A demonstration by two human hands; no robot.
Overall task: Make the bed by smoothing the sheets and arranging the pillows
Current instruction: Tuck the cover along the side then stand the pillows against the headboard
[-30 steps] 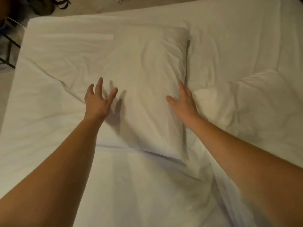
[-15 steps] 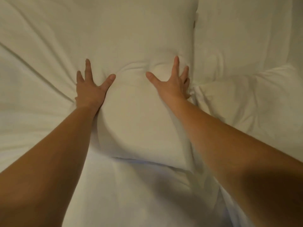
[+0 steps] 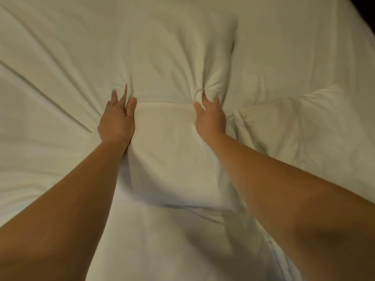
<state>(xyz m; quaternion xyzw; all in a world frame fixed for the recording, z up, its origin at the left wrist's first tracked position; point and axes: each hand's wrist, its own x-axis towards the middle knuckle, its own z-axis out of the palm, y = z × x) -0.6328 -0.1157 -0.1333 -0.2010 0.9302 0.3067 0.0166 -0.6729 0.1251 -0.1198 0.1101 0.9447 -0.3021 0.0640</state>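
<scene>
1. White bed sheet (image 3: 50, 118) fills nearly my whole view, with long creases running in towards the middle.
2. One white pillow (image 3: 172, 138) lies flat on the sheet, dead centre, its long side running away from me.
3. My left grip (image 3: 117, 120) sits on the pillow's left edge. Its fingers and thumb are drawn together and dug into the cloth, clamped on a bunch of pillow fabric.
4. My right grip (image 3: 211, 118) sits on the pillow's right edge. Its fingertips are curled in and clamped on a gathered knot of the same pillow.
5. A tight ridge of cloth runs straight across the pillow between the two grips.
6. A second, crumpled pillow (image 3: 294, 128) lies just beside my right grip, on the right.
</scene>
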